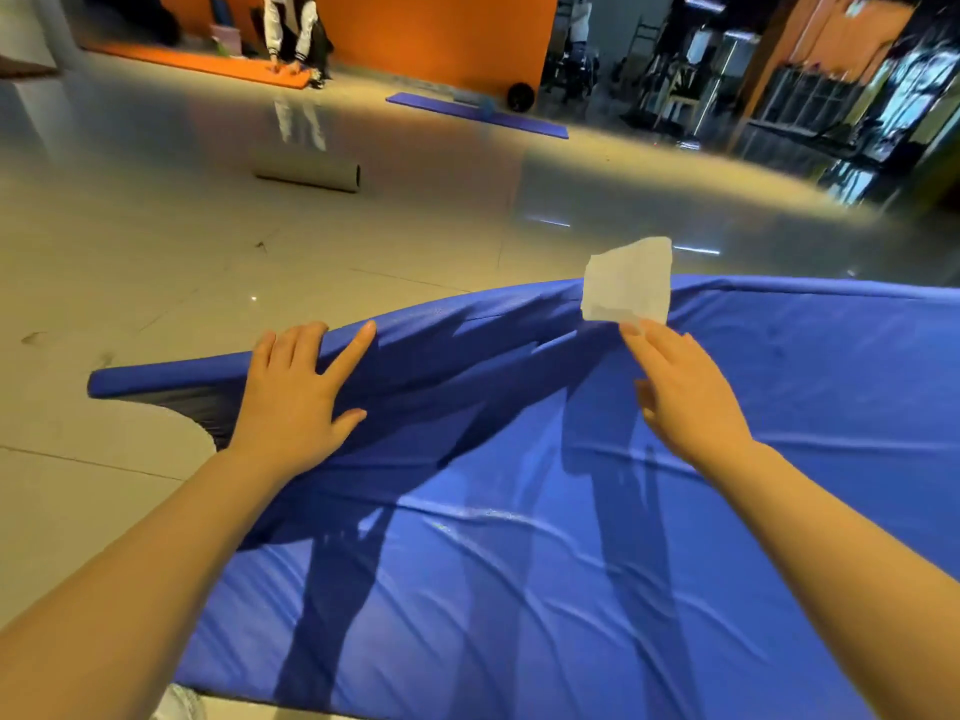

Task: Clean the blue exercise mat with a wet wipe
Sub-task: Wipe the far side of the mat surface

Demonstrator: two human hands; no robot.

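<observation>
Head view. The blue exercise mat [571, 537] lies on the tiled floor [156, 262] and spreads beneath and ahead of both forearms; its far edge runs just beyond the fingertips of both hands. The cover is wrinkled and creased across most of its surface, and one corner, to the outer side of the left hand, is lifted with a dark underside showing. Judgement: the mat is soft and pliable, with a slick cover likely to bunch under a wiping stroke, so it needs bracing flat with a palm near the edge, not gripping.

The wet wipe [626, 280] is a thin white sheet standing up from the right hand's fingertips, over the far edge of the mat. Judgement: it is light, limp and damp, best taken by a corner or spread flat under the fingers.

The left hand [296, 392] is spread, palm down, fingers straight and pressed onto the raised far edge of the mat, forearm extended forward. The right hand [685, 392] reaches forward with fingers nearly straight, pinching the lower edge of the wipe at the fingertips; the thumb is only partly visible.

Beyond both hands, a rolled grey mat [306, 171] lies on the floor, well apart.
</observation>
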